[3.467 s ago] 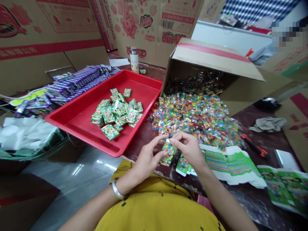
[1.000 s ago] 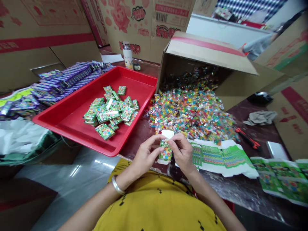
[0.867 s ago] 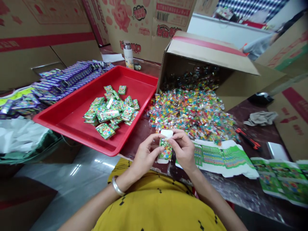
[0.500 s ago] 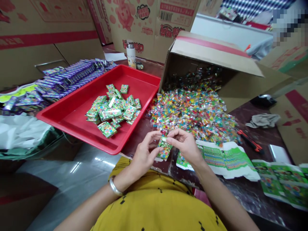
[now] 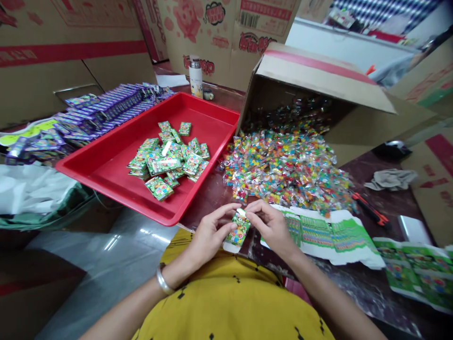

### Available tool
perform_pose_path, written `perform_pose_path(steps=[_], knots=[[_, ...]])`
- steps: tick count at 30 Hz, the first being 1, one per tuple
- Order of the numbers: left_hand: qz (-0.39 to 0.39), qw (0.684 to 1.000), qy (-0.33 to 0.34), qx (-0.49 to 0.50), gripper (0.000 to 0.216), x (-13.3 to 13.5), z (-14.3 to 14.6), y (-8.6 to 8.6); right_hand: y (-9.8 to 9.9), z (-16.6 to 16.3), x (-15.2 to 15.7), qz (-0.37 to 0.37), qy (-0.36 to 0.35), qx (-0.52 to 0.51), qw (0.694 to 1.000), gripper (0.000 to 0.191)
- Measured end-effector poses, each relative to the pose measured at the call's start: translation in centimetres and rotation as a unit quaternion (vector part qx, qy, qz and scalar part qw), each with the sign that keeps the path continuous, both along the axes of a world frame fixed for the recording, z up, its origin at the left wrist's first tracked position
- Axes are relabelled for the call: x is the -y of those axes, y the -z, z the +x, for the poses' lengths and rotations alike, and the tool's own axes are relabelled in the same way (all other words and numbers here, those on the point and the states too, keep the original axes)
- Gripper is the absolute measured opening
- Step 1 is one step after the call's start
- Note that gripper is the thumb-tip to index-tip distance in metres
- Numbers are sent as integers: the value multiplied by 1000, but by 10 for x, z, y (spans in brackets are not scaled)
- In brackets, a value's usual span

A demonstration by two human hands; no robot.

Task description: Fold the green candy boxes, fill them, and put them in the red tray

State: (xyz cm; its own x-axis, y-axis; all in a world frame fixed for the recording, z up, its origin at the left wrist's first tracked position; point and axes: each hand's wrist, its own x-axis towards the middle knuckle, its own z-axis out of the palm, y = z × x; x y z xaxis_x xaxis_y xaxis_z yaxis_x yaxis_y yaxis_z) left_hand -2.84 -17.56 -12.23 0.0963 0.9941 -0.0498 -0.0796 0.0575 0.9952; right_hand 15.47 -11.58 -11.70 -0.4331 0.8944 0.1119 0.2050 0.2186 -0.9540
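Note:
Between my two hands is a small green candy box (image 5: 238,232) with colourful print, its white bottom flap sticking out toward me. My left hand (image 5: 211,232) grips the box along its left side, thumb on the front. At the upper right corner, the fingers of my right hand (image 5: 271,226) pinch the top end of the box, near a white flap. Right beside my right hand lies a fanned row of flat green cartons (image 5: 320,231). Beyond both hands spreads a heap of clear packets of colourful candies (image 5: 283,165).
A red tray (image 5: 102,182) holds several filled-looking green boxes (image 5: 164,165). Purple boxes (image 5: 109,111) are stacked behind it. The candy packets spill from a tipped carton (image 5: 318,68). A red-and-black tool (image 5: 370,210), a cloth (image 5: 391,179) and a bottle (image 5: 196,78) are on the table.
The box has moved slightly down and tilted, and its white bottom flap now shows more clearly. Both hands have shifted a little toward me, still on the box.

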Motion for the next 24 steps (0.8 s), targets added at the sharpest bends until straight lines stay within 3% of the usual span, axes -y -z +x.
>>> perform_pose_path(steps=[3,8,12,15,20,24], knots=[[-27,1000,7,9,42,4,-3,3,1,3,-3,-67,-40,12,997,15],[-41,999,11,24,42,1,-5,-1,-5,5,-8,-26,-107,10,994,15],[10,999,12,-44,42,-2,-4,-4,-1,4,-12,-103,-62,-16,993,15],[38,994,22,-105,44,-3,-3,-3,0,4,-18,-127,-71,-24,989,18],[-21,999,36,-12,50,-6,-2,-4,-9,6,-23,-88,-76,27,993,20],[-43,999,6,5,45,-7,-2,-4,-13,3,-10,19,-39,51,998,22]])
